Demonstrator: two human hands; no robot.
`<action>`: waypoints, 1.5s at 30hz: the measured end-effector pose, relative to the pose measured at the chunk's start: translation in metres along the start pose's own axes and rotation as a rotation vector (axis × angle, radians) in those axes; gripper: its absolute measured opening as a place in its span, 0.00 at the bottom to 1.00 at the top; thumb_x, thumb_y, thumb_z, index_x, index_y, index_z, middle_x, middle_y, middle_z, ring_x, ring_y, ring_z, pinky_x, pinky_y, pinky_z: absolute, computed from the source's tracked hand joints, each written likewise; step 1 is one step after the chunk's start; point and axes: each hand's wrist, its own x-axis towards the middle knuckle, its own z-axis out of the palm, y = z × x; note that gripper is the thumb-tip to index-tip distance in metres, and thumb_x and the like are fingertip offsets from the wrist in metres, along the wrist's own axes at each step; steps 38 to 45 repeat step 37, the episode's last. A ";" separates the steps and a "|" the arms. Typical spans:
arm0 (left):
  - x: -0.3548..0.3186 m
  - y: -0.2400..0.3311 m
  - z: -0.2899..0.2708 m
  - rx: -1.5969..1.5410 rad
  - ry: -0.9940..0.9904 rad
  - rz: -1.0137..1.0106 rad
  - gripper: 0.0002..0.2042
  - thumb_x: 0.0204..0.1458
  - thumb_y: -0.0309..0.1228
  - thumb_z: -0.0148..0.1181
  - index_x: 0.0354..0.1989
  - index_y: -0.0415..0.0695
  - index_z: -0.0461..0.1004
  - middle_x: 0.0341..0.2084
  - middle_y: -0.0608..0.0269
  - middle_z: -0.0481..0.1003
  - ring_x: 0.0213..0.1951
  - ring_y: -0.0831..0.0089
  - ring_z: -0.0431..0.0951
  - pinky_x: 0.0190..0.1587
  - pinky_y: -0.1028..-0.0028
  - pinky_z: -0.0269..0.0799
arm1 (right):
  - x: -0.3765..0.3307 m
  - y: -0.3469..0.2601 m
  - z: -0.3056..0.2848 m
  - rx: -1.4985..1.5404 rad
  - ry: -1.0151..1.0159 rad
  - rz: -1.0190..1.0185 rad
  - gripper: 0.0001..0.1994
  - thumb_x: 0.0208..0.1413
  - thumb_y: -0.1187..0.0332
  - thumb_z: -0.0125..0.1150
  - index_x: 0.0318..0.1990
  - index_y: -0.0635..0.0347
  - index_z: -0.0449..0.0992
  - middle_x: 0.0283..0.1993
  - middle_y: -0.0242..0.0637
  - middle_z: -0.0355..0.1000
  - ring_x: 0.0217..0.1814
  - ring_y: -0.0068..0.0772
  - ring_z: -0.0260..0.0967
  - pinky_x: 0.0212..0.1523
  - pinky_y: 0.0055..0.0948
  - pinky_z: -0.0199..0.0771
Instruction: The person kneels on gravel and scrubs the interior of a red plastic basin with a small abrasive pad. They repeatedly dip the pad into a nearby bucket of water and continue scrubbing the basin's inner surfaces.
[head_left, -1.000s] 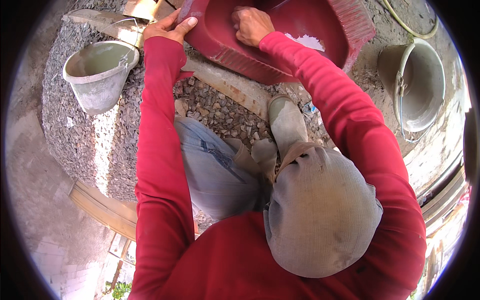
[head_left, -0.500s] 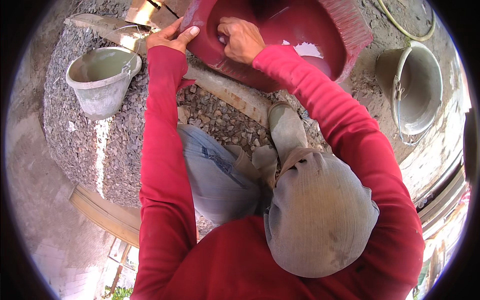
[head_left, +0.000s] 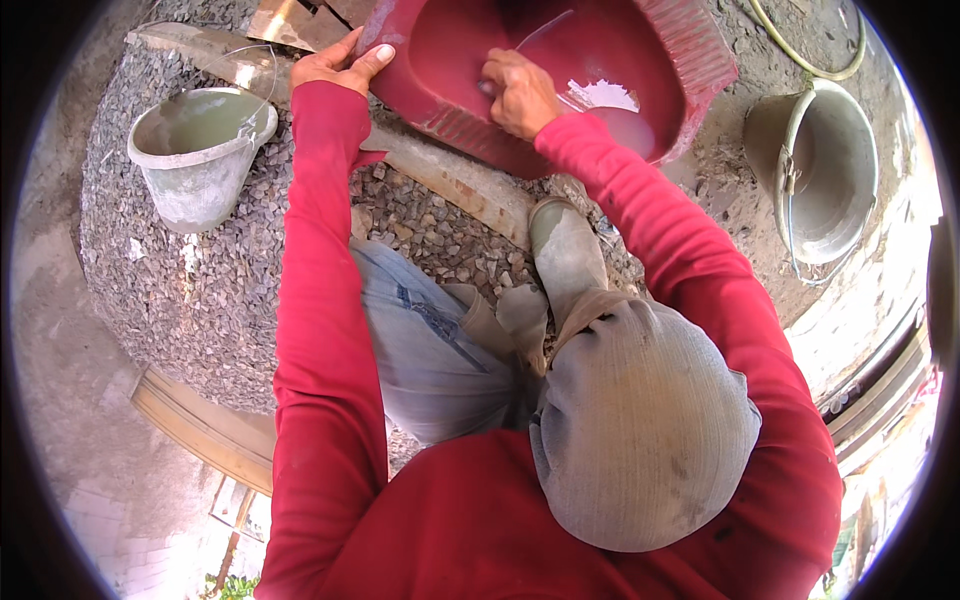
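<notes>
Pan: red pan (head_left: 470,90) lies at 12 o'clock, on the far edge of the gravel heap (head_left: 200,300), with a white patch (head_left: 605,95) on its inner floor.
Left hand: left hand (head_left: 340,65) clamps the pan's near-left rim, thumb over the lip, fingers hidden beneath; a closed grip on the rim.
Right hand: right hand (head_left: 520,95) is inside the bowl, fingers curled down on the floor; whether it grips a rag or tool I cannot tell.
Step in hand: judged to be rubbing the inside of the pan.
Doing it well: hold the rim hand firm so the pan does not rock on loose stones; work the inner hand toward the white patch at 1 o'clock in short strokes, pressure downward, not sideways.
Footing: boot (head_left: 565,255) rests on the gravel just below the pan; keep weight steady.
Nearby: grey bucket (head_left: 195,150) at 10 o'clock, metal pail (head_left: 830,175) at 2 o'clock, both apart from the pan.
</notes>
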 end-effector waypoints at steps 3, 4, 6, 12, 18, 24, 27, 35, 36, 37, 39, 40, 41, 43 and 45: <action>-0.005 0.012 0.000 0.068 0.002 -0.031 0.23 0.48 0.29 0.72 0.54 0.38 0.77 0.40 0.55 0.82 0.39 0.74 0.80 0.47 0.76 0.74 | 0.004 -0.002 0.004 -0.055 -0.014 0.138 0.05 0.44 0.80 0.56 0.28 0.65 0.78 0.35 0.39 0.73 0.43 0.44 0.73 0.45 0.43 0.75; -0.007 0.017 0.001 0.126 0.017 -0.046 0.23 0.48 0.29 0.72 0.54 0.37 0.77 0.40 0.55 0.82 0.39 0.74 0.80 0.47 0.76 0.74 | 0.004 -0.021 -0.001 0.039 0.051 0.026 0.04 0.45 0.79 0.56 0.27 0.65 0.78 0.34 0.39 0.73 0.43 0.44 0.73 0.44 0.44 0.76; 0.002 0.006 -0.002 0.027 -0.014 0.007 0.23 0.49 0.29 0.71 0.54 0.38 0.77 0.40 0.56 0.82 0.40 0.74 0.80 0.47 0.76 0.74 | 0.005 -0.012 0.011 0.065 0.046 0.093 0.04 0.45 0.80 0.56 0.26 0.64 0.78 0.34 0.39 0.73 0.42 0.45 0.73 0.43 0.46 0.76; -0.005 0.013 0.000 0.053 0.007 -0.019 0.22 0.49 0.28 0.71 0.54 0.39 0.77 0.40 0.57 0.82 0.39 0.76 0.79 0.47 0.77 0.74 | 0.014 -0.021 0.004 0.079 0.014 0.024 0.06 0.48 0.79 0.57 0.30 0.65 0.80 0.37 0.40 0.75 0.45 0.45 0.74 0.46 0.44 0.78; -0.005 0.014 0.001 0.061 0.030 -0.040 0.22 0.48 0.27 0.71 0.53 0.39 0.78 0.40 0.57 0.82 0.38 0.76 0.79 0.47 0.77 0.74 | 0.021 -0.027 0.004 0.080 0.026 0.053 0.06 0.49 0.81 0.56 0.30 0.68 0.80 0.37 0.44 0.76 0.44 0.45 0.75 0.47 0.42 0.79; -0.005 0.012 -0.001 0.041 0.024 -0.035 0.22 0.48 0.26 0.71 0.54 0.37 0.77 0.40 0.56 0.82 0.39 0.75 0.79 0.47 0.77 0.73 | 0.008 -0.020 0.005 0.053 0.029 0.018 0.06 0.46 0.78 0.57 0.29 0.64 0.80 0.38 0.40 0.75 0.42 0.44 0.74 0.42 0.42 0.78; 0.001 0.006 0.003 -0.026 -0.011 -0.034 0.22 0.48 0.27 0.71 0.54 0.37 0.77 0.40 0.57 0.82 0.39 0.75 0.79 0.47 0.77 0.73 | 0.004 0.011 0.004 -0.106 0.096 0.099 0.04 0.44 0.78 0.57 0.27 0.64 0.78 0.36 0.39 0.73 0.40 0.46 0.73 0.41 0.44 0.76; -0.005 0.012 -0.002 0.091 0.008 -0.048 0.24 0.48 0.29 0.73 0.54 0.37 0.77 0.40 0.57 0.82 0.39 0.75 0.79 0.48 0.77 0.73 | 0.008 -0.023 -0.001 -0.009 0.020 0.048 0.06 0.42 0.79 0.58 0.28 0.62 0.79 0.35 0.38 0.73 0.42 0.41 0.73 0.45 0.40 0.77; -0.007 0.012 -0.001 0.129 0.020 -0.046 0.24 0.48 0.29 0.73 0.54 0.37 0.76 0.40 0.57 0.82 0.39 0.75 0.79 0.49 0.77 0.73 | 0.005 -0.032 -0.003 0.047 -0.009 0.032 0.06 0.43 0.79 0.57 0.29 0.62 0.80 0.35 0.38 0.73 0.42 0.41 0.73 0.46 0.39 0.78; -0.008 0.011 0.001 0.124 0.022 -0.048 0.24 0.48 0.29 0.73 0.54 0.37 0.76 0.40 0.57 0.82 0.39 0.75 0.79 0.49 0.77 0.73 | 0.006 -0.013 0.006 0.057 -0.035 0.128 0.04 0.48 0.75 0.59 0.27 0.59 0.80 0.39 0.39 0.76 0.46 0.40 0.74 0.47 0.41 0.78; -0.008 0.011 0.001 0.124 0.022 -0.048 0.24 0.48 0.29 0.73 0.54 0.37 0.76 0.40 0.57 0.82 0.39 0.75 0.79 0.49 0.77 0.73 | 0.006 -0.013 0.006 0.057 -0.035 0.128 0.04 0.48 0.75 0.59 0.27 0.59 0.80 0.39 0.39 0.76 0.46 0.40 0.74 0.47 0.41 0.78; -0.008 0.011 0.001 0.124 0.022 -0.048 0.24 0.48 0.29 0.73 0.54 0.37 0.76 0.40 0.57 0.82 0.39 0.75 0.79 0.49 0.77 0.73 | 0.006 -0.013 0.006 0.057 -0.035 0.128 0.04 0.48 0.75 0.59 0.27 0.59 0.80 0.39 0.39 0.76 0.46 0.40 0.74 0.47 0.41 0.78; -0.008 0.011 0.001 0.124 0.022 -0.048 0.24 0.48 0.29 0.73 0.54 0.37 0.76 0.40 0.57 0.82 0.39 0.75 0.79 0.49 0.77 0.73 | 0.006 -0.013 0.006 0.057 -0.035 0.128 0.04 0.48 0.75 0.59 0.27 0.59 0.80 0.39 0.39 0.76 0.46 0.40 0.74 0.47 0.41 0.78; -0.008 0.011 0.001 0.124 0.022 -0.048 0.24 0.48 0.29 0.73 0.54 0.37 0.76 0.40 0.57 0.82 0.39 0.75 0.79 0.49 0.77 0.73 | 0.006 -0.013 0.006 0.057 -0.035 0.128 0.04 0.48 0.75 0.59 0.27 0.59 0.80 0.39 0.39 0.76 0.46 0.40 0.74 0.47 0.41 0.78; -0.008 0.011 0.001 0.124 0.022 -0.048 0.24 0.48 0.29 0.73 0.54 0.37 0.76 0.40 0.57 0.82 0.39 0.75 0.79 0.49 0.77 0.73 | 0.006 -0.013 0.006 0.057 -0.035 0.128 0.04 0.48 0.75 0.59 0.27 0.59 0.80 0.39 0.39 0.76 0.46 0.40 0.74 0.47 0.41 0.78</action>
